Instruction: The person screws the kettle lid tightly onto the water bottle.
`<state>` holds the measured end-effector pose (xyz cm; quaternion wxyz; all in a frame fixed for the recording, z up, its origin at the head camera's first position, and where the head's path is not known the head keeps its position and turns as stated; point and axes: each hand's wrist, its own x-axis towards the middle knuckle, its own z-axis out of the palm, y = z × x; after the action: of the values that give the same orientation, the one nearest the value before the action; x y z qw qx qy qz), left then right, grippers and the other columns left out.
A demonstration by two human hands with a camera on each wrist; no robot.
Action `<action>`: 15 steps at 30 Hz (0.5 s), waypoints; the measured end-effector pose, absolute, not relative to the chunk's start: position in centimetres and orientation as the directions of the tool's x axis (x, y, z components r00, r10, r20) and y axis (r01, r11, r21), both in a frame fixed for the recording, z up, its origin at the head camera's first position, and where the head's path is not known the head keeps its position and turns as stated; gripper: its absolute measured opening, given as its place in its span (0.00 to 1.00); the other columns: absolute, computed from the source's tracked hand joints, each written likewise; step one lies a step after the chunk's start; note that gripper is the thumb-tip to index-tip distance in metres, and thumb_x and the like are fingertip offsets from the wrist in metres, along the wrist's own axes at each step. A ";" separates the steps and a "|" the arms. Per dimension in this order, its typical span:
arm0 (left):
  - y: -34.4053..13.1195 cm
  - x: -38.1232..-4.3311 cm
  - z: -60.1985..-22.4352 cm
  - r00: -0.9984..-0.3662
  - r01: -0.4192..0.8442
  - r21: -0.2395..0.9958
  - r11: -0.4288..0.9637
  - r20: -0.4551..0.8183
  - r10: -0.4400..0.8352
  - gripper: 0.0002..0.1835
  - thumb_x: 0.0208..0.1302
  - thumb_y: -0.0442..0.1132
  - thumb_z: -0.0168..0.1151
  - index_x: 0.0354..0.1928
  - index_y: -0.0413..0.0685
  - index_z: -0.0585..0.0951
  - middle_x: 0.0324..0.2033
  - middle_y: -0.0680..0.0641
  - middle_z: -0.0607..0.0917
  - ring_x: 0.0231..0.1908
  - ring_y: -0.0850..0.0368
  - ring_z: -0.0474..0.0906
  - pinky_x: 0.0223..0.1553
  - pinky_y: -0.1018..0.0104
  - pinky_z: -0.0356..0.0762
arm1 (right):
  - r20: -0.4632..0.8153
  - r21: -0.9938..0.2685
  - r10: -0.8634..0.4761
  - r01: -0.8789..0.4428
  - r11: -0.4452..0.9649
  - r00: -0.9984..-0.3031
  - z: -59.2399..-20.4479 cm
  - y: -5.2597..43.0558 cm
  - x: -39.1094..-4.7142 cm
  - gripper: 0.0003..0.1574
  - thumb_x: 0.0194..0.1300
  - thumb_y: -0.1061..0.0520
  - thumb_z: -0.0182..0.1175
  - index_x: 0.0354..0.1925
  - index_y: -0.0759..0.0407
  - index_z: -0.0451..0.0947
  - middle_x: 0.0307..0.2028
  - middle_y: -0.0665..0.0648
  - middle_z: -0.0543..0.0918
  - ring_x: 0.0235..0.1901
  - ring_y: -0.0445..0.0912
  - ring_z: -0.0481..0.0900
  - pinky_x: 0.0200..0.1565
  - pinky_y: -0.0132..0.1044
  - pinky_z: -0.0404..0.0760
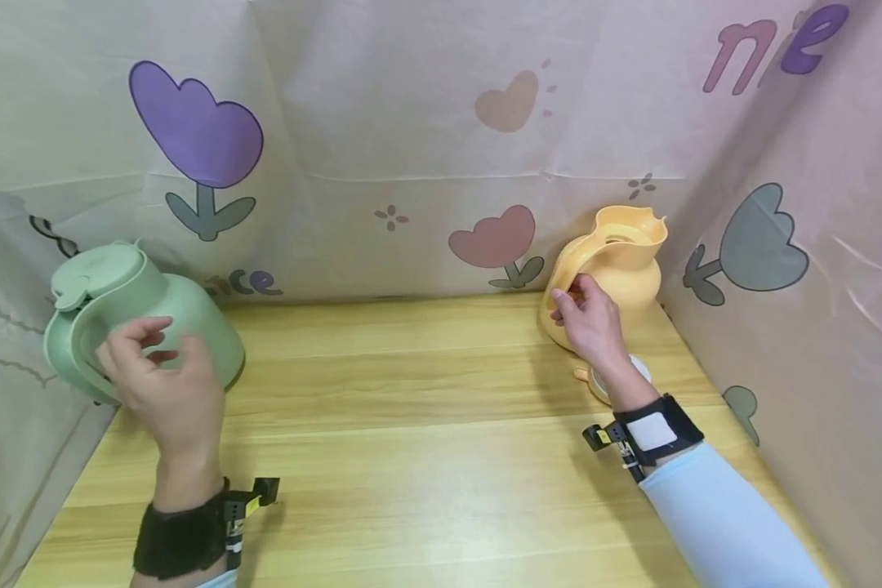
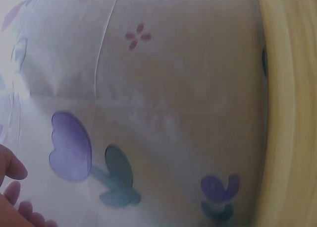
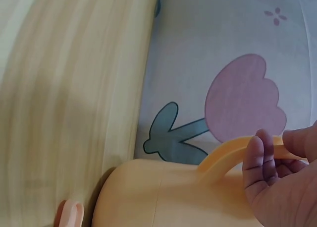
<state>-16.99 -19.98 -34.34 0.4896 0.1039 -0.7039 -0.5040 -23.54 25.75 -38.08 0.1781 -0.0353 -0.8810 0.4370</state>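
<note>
At the right back a yellow pitcher (image 1: 628, 278) stands without a lid, its inside showing at the top. My right hand (image 1: 591, 322) is at its handle (image 3: 228, 160), thumb on one side and bent fingers on the other. Below that wrist lies a round piece (image 1: 600, 387) with a pale inside and a peach tab, partly hidden by the forearm. A green pitcher (image 1: 194, 318) with its lid on (image 1: 99, 273) is at the left back. In front of it hovers my left hand (image 1: 169, 384), fingers loosely bent, nothing between them; it overlaps the green handle in the head view.
The wooden table (image 1: 397, 425) lies between the two pitchers. A cloth backdrop (image 1: 367, 106) with printed flowers rises behind it, and cloth walls (image 1: 838, 343) close in both sides. Both pitchers stand close to the back cloth.
</note>
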 end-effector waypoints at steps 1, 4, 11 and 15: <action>-19.5 -16.9 -34.3 -0.511 0.351 0.809 0.472 0.588 -0.627 0.12 0.57 0.27 0.51 0.43 0.44 0.75 0.41 0.62 0.65 0.43 0.61 0.65 0.42 0.70 0.65 | 0.290 -0.778 0.205 -0.105 0.620 -0.935 -38.1 25.6 -23.3 0.20 0.72 0.44 0.53 0.51 0.57 0.71 0.37 0.62 0.84 0.31 0.48 0.83 0.32 0.35 0.83; -18.0 -16.5 -33.8 -0.549 0.378 0.804 0.459 0.594 -0.588 0.09 0.59 0.28 0.52 0.42 0.40 0.74 0.40 0.62 0.65 0.42 0.62 0.65 0.43 0.69 0.65 | 0.311 -0.774 0.170 -0.145 0.616 -0.935 -38.2 25.1 -22.7 0.20 0.72 0.44 0.53 0.49 0.58 0.72 0.36 0.61 0.84 0.31 0.48 0.82 0.31 0.34 0.83; -15.9 -16.2 -33.6 -0.614 0.415 0.796 0.441 0.603 -0.510 0.10 0.58 0.27 0.53 0.42 0.31 0.72 0.38 0.57 0.65 0.42 0.60 0.63 0.43 0.68 0.65 | 0.349 -0.784 0.075 -0.247 0.569 -0.934 -38.5 22.7 -21.3 0.16 0.71 0.49 0.55 0.48 0.60 0.74 0.35 0.62 0.83 0.30 0.49 0.81 0.33 0.44 0.85; -14.8 -16.3 -34.1 -0.665 0.431 0.801 0.415 0.593 -0.454 0.13 0.57 0.24 0.52 0.45 0.26 0.70 0.38 0.52 0.66 0.42 0.59 0.62 0.43 0.66 0.65 | 0.351 -0.791 0.016 -0.287 0.540 -0.936 -38.5 20.9 -20.5 0.14 0.71 0.50 0.56 0.45 0.59 0.74 0.34 0.64 0.83 0.29 0.49 0.81 0.33 0.48 0.84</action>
<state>-16.30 -14.80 -34.12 0.4091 0.0076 -0.7350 -0.5406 -20.49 20.90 -38.51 0.1599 0.0787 -0.8627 0.4732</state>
